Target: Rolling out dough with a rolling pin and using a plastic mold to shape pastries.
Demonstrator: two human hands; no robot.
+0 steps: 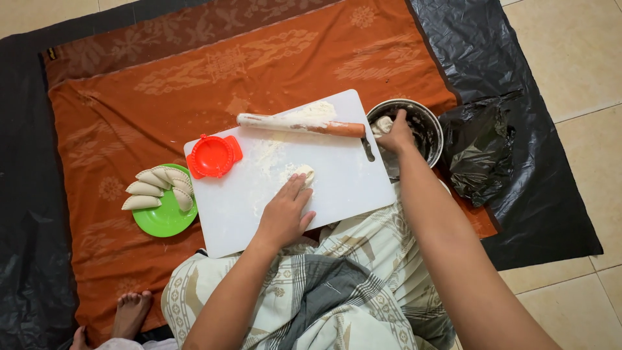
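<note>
Left hand (285, 210) lies flat, fingers extended, pressing a dough piece (302, 174) on the floured white board (337, 188). Right hand (396, 133) reaches into the metal bowl (427, 129), seemingly pinching more dough.

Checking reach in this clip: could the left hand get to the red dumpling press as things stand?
Probably yes. The left hand rests on a dough piece on the white cutting board, and the red dumpling press sits at the board's left corner with only bare, floured board between them.
</note>
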